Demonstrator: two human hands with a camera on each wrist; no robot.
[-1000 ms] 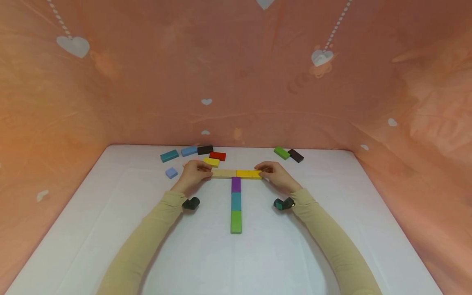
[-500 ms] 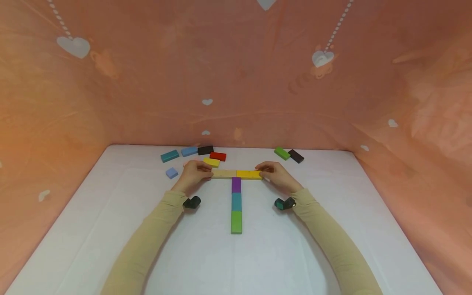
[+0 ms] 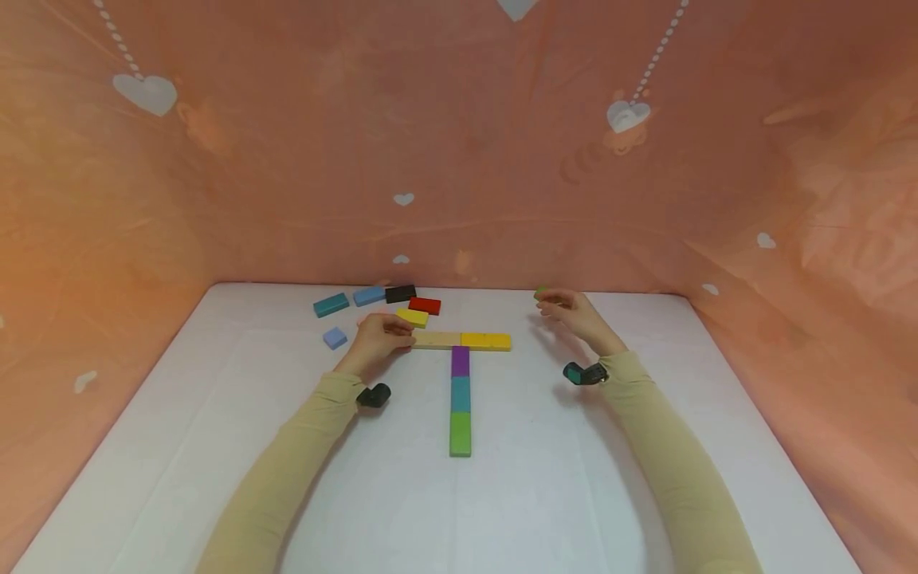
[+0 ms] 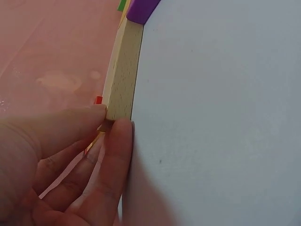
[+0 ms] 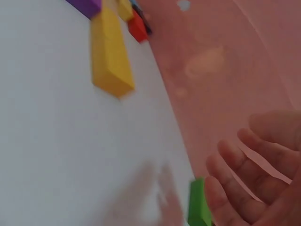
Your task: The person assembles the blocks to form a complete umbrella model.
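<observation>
My left hand (image 3: 376, 343) pinches the left end of a plain wooden block (image 3: 436, 340); the left wrist view shows its fingertips (image 4: 123, 129) at that end. A yellow block (image 3: 486, 342) adjoins the plain one end to end. Below their joint runs a column of a purple block (image 3: 460, 361), a teal block (image 3: 460, 395) and a green block (image 3: 460, 434). My right hand (image 3: 577, 319) hovers at the back right, fingers loosely bent and holding nothing. Beside it in the right wrist view is another green block (image 5: 199, 202), mostly hidden in the head view.
Several loose blocks lie at the back left: teal (image 3: 331, 304), light blue (image 3: 369, 296), black (image 3: 400, 293), red (image 3: 425, 305), yellow (image 3: 413, 318) and a small blue one (image 3: 334, 338). Behind the white tabletop (image 3: 545, 494) rises a pink cloth wall (image 3: 466, 159).
My right hand has left the yellow block's right end and moved back and right, over the green and dark blocks there. The left hand and the arranged blocks stay put.
</observation>
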